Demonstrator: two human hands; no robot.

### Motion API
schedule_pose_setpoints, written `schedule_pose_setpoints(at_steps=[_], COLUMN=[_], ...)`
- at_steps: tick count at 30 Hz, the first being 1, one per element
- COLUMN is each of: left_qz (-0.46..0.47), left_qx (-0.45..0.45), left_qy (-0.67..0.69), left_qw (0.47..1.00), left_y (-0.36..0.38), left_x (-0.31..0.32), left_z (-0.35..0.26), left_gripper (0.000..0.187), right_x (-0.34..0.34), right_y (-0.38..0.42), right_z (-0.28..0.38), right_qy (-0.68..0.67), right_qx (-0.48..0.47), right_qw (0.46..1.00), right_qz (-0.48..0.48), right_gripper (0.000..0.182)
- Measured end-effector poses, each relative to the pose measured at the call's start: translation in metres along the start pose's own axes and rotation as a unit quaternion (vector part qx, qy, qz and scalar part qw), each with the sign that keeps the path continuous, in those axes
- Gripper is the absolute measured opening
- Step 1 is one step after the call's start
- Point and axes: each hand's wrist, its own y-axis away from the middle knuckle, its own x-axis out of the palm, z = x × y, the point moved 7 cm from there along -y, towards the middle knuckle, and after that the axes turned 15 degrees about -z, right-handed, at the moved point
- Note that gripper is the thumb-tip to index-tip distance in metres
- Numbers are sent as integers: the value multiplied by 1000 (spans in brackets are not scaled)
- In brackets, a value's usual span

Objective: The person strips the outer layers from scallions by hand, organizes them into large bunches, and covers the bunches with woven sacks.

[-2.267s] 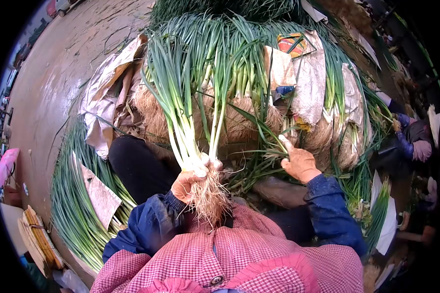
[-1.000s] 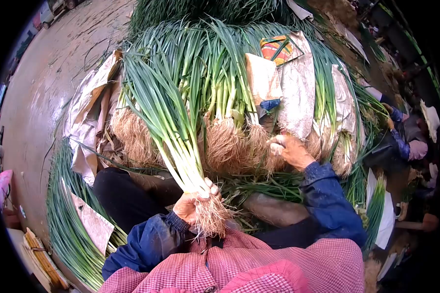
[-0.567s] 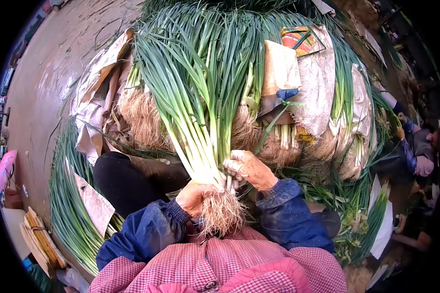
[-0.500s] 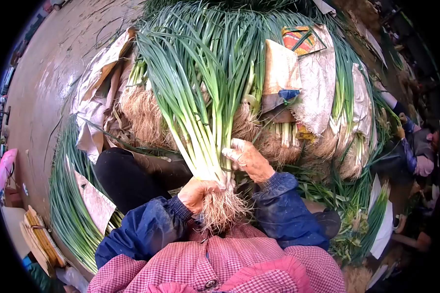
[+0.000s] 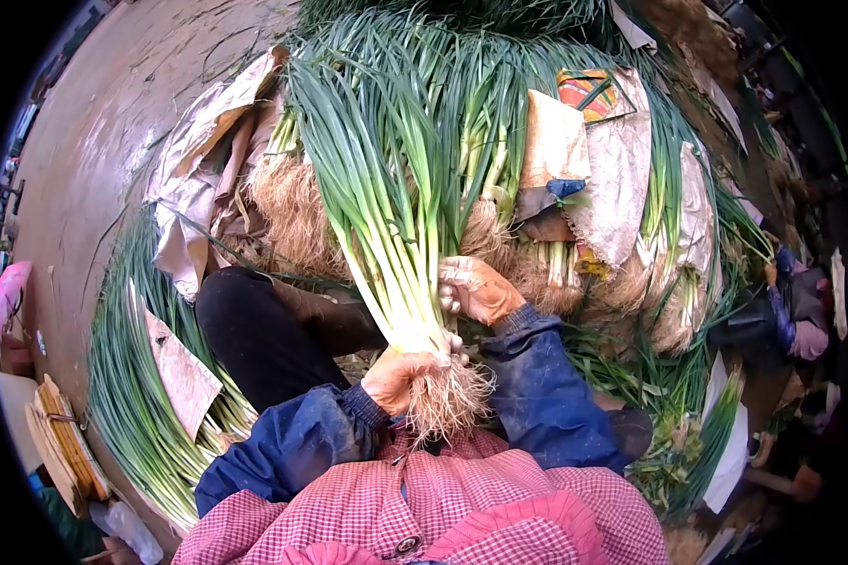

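Note:
A bunch of leek-like greens leans in front of me, with long flat leaves, pale stems and a shaggy tuft of roots. My left hand is wrapped round its white base just above the roots. On the right side of the stems, my right hand has its fingers curled in and touching the outer stalks. What lies between those fingertips is hidden. Right behind the held bunch, a big pile of the same greens lies with its brown roots towards me.
Pale sacking and cardboard lie over the pile. More greens lie at the left, with a cloth scrap on them. Loose trimmed leaves litter the right. A person sits at the far right. Wet floor stretches left.
My right hand has curled its fingers in more, still beside the stems. My left hand keeps its hold. The bunch and surroundings sit slightly further right in view.

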Motion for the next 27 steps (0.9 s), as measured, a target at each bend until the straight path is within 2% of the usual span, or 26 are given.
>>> schedule_pose_setpoints(at_steps=[1,3,5,7,8,9,11,12,13,15,16,18,21,22,23,24,26,27], left_qz=[19,31,21,13,61,62,24,39,44,51,47,70,32,49,48,65,96,57], left_qx=[-9,13,4,22,27,24,-17,-12,-9,-23,-10,-3,-5,-4,5,5,28,27], left_qy=[52,51,50,54,76,72,81,98,108,121,107,75,62,77,106,125,165,167], left_qw=[998,998,999,998,995,995,996,994,993,991,993,995,998,996,993,990,981,984], left_y=[1,1,4,8,0,1,1,2,5,3,7,10,12,12,11,13,17,18], left_x=[2,-1,6,13,11,11,8,9,12,2,2,0,-8,-5,-5,-1,8,8], left_z=[1,-2,-5,-9,-5,-5,-1,0,-1,4,1,-1,0,-1,-2,-4,-9,-13], left_gripper=[32,35,35,35,38,38,37,37,36,42,41,40,40,40,41,41,40,41], right_x=[-5,-16,-7,-22,-34,-34,-46,-46,-39,-39,-14,0,2,5,11,16,19,21], right_y=[15,47,85,121,134,135,135,124,111,64,56,25,-3,-3,-2,7,21,39], right_z=[1,3,11,20,23,32,24,16,11,-28,-10,0,26,29,25,30,6,0], right_qy=[-9,-30,-151,-267,-318,-343,-277,-251,-224,-207,-232,-242,-302,-291,-344,-284,-365,-377], right_qx=[11,29,-102,-158,-196,-239,-162,-145,-66,15,33,38,57,60,64,14,43,47], right_qw=[998,982,976,929,897,892,914,939,954,973,969,969,951,955,936,959,926,911], right_qz=[-62,-185,-118,-204,-235,-171,-248,-184,-189,-104,-84,30,-31,-5,28,13,81,163], right_gripper=[8,10,12,13,11,12,13,18,24,30,32,37,18,17,17,17,19,13])
